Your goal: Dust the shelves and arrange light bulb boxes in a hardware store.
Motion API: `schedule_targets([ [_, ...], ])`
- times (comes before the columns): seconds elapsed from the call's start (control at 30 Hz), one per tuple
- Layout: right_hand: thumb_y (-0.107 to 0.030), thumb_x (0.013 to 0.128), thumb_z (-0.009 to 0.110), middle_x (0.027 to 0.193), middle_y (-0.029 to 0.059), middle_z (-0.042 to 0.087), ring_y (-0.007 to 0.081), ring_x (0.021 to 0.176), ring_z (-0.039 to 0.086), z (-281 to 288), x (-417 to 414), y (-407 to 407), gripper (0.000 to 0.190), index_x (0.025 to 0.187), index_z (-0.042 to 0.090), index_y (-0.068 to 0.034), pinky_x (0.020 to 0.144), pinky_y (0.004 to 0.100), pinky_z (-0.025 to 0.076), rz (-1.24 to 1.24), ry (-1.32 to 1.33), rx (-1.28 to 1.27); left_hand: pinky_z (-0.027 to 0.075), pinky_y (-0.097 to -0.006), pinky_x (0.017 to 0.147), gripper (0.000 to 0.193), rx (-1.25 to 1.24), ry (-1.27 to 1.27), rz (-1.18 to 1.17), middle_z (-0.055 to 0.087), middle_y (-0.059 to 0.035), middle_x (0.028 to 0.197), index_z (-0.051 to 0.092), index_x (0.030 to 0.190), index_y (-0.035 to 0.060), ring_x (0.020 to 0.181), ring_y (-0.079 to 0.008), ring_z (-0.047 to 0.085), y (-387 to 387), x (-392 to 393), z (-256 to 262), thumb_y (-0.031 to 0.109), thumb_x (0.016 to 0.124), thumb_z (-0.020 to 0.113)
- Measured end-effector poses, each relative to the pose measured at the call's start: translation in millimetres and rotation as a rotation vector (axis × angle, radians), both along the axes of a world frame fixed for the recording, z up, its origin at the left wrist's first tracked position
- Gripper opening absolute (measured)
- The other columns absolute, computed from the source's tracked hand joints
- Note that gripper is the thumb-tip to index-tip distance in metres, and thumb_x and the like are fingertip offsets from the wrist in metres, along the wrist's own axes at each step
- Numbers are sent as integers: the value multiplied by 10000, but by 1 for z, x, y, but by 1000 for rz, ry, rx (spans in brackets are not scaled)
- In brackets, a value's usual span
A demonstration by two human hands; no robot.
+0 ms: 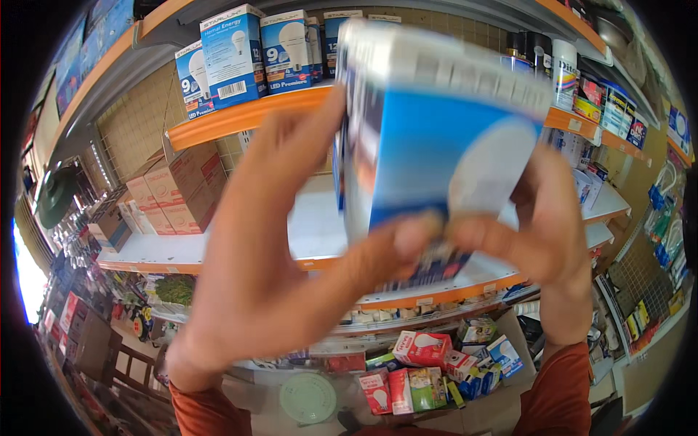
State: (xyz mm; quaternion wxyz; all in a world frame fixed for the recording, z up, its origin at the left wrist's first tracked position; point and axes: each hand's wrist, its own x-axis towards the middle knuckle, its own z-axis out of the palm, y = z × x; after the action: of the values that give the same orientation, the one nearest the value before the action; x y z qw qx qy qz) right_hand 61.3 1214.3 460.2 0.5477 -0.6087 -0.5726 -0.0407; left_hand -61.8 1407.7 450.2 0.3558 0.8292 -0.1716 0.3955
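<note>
Close before me is a blue and white LED bulb box (420,147), blurred, tilted, with a white bulb pictured on its front. My left hand (262,256) grips it from the left, thumb across the lower front. On the right side my right hand (540,234) holds it too, its thumb pointing inward near the left thumb. The fingers behind the box are hidden. Beyond it, similar Starlux bulb boxes (232,60) stand upright in a row on an orange-edged upper shelf (245,120).
Brown cartons (177,188) are stacked on the white middle shelf (163,248). Spray cans (564,73) and tins stand at the upper right. Below, an open carton (515,349) holds mixed bulb boxes (422,349), beside a pale green round stool or lid (308,398).
</note>
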Motion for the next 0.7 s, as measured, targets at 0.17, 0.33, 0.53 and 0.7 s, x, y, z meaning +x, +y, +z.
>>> schedule_targets([
  [0.17,-260,868,705,1134,108,647,166,1024,623,53,50,1,506,1246,551,38,890,309,506,16,-288,112,432,-377,1019,618,-108,-88,-4,632,-156,1189,550,1334,-12,1138,-239,590,-16,44,55,366,867,691],
  [0.33,-472,833,739,1290,209,611,337,1130,619,83,102,31,680,1291,566,-1,983,416,461,97,-186,8,400,-353,1061,574,51,-169,81,627,-155,1226,564,1342,31,1200,-238,565,37,109,78,401,909,640],
  [0.53,-494,846,705,1229,129,627,231,1134,618,88,140,75,687,1335,534,-43,969,411,496,-121,-205,-56,381,-360,1087,640,-21,-65,61,576,-158,1290,421,1442,17,1232,-230,532,72,148,83,384,948,600],
  [0.7,-521,815,720,1170,122,662,209,1059,649,88,157,104,701,1322,567,-62,893,358,526,-147,-207,-30,394,-338,1066,603,-152,-26,2,582,-147,1282,444,1426,21,1203,-215,545,81,158,75,400,974,572],
])
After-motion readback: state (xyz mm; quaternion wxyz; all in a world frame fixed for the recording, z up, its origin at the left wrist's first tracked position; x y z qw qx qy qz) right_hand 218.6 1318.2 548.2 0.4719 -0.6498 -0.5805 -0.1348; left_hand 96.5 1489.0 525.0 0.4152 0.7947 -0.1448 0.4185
